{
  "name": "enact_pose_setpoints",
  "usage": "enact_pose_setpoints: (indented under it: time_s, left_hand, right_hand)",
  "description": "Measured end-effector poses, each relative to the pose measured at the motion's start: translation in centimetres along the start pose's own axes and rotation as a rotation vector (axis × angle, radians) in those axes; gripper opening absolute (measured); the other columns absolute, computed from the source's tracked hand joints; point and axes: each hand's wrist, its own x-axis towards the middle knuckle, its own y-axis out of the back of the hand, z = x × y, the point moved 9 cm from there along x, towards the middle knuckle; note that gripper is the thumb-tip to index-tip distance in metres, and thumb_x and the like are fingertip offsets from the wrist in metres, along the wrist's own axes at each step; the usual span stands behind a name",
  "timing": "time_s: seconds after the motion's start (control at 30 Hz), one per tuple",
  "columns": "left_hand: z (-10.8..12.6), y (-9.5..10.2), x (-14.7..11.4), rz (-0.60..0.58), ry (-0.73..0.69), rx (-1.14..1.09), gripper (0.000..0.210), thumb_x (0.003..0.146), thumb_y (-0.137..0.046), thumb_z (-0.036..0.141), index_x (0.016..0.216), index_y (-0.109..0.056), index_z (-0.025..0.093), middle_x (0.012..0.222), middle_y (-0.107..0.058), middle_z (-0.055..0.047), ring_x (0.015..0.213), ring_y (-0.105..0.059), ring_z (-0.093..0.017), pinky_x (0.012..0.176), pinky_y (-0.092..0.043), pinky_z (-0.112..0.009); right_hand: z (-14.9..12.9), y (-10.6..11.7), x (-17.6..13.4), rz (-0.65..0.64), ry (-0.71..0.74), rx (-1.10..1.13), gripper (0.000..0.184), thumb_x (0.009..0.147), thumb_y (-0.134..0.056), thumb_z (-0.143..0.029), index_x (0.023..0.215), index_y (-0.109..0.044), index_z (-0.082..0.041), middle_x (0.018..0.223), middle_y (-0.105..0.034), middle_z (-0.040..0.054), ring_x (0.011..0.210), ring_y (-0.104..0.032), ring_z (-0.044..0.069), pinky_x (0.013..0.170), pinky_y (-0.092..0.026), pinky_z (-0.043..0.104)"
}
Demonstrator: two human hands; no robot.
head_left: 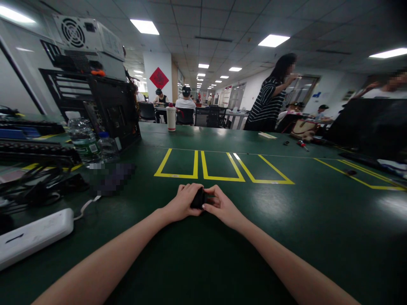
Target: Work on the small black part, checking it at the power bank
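A small black object (197,198) sits between my two hands, low over the green table (178,254); its kind cannot be made out. My left hand (184,201) wraps round it from the left, fingers over the top and thumb below. From the right, my right hand (221,204) pinches the object's right end with thumb and fingertips. Much of the object is hidden by my fingers. Just beyond my hands, yellow tape outlines (222,178) mark the tabletop.
At left stand a black computer case (117,110) with a power supply (90,36) on top, a water bottle (81,140), cables and a white power strip (38,237). A white cup (171,118) stands at the far edge. A screwdriver (302,145) lies far right. Several people are beyond.
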Motion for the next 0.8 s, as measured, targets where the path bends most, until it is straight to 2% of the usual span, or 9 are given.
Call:
enact_pose_setpoints:
  time_s: [0.2,0.37,0.47,0.67,0.8]
  left_hand:
    - [0.40,0.30,-0.06,-0.013,0.001,-0.025,0.049,0.072,-0.061,0.030,0.115,-0.038,0.021,0.111,-0.051,-0.007,0.099,-0.049,-0.024,0.087,-0.031,-0.038]
    - [0.58,0.48,-0.05,-0.020,0.009,-0.028,0.051,0.072,-0.061,0.030,0.116,-0.037,0.022,0.111,-0.051,-0.007,0.100,-0.049,-0.025,0.087,-0.031,-0.039]
    - [0.40,0.30,-0.01,-0.018,0.009,-0.023,0.050,0.072,-0.061,0.029,0.116,-0.037,0.022,0.110,-0.051,-0.007,0.099,-0.049,-0.025,0.087,-0.031,-0.039]
    - [0.14,0.04,0.08,-0.004,0.007,0.004,0.053,0.068,-0.063,0.023,0.114,-0.038,0.021,0.109,-0.052,-0.007,0.099,-0.049,-0.025,0.086,-0.031,-0.039]
    - [0.19,0.07,0.10,-0.008,0.011,0.000,0.052,0.068,-0.063,0.026,0.113,-0.038,0.021,0.108,-0.052,-0.007,0.098,-0.049,-0.026,0.085,-0.032,-0.039]
  right_hand:
    - [0.03,0.28,0.02,0.041,0.005,-0.049,0.017,0.080,-0.052,-0.025,0.096,-0.045,-0.021,0.100,-0.052,0.0016,0.094,-0.056,0.016,0.084,-0.047,0.035]
    - [0.57,0.74,0.17,0.084,-0.034,-0.055,0.026,0.079,-0.054,-0.023,0.103,-0.044,-0.021,0.108,-0.051,0.0040,0.101,-0.053,0.017,0.090,-0.044,0.037]
    - [0.86,0.62,0.15,0.055,-0.068,-0.021,0.026,0.077,-0.056,-0.023,0.101,-0.044,-0.020,0.109,-0.051,0.0042,0.101,-0.054,0.018,0.089,-0.045,0.039]
    - [0.68,0.25,0.17,-0.004,-0.008,0.027,0.032,0.071,-0.064,-0.022,0.094,-0.042,-0.022,0.103,-0.050,0.0016,0.100,-0.054,0.018,0.088,-0.045,0.038]
    - [0.57,0.19,0.16,0.003,0.003,0.037,0.026,0.075,-0.060,-0.027,0.092,-0.041,-0.021,0.100,-0.051,0.0015,0.098,-0.055,0.018,0.086,-0.046,0.038]
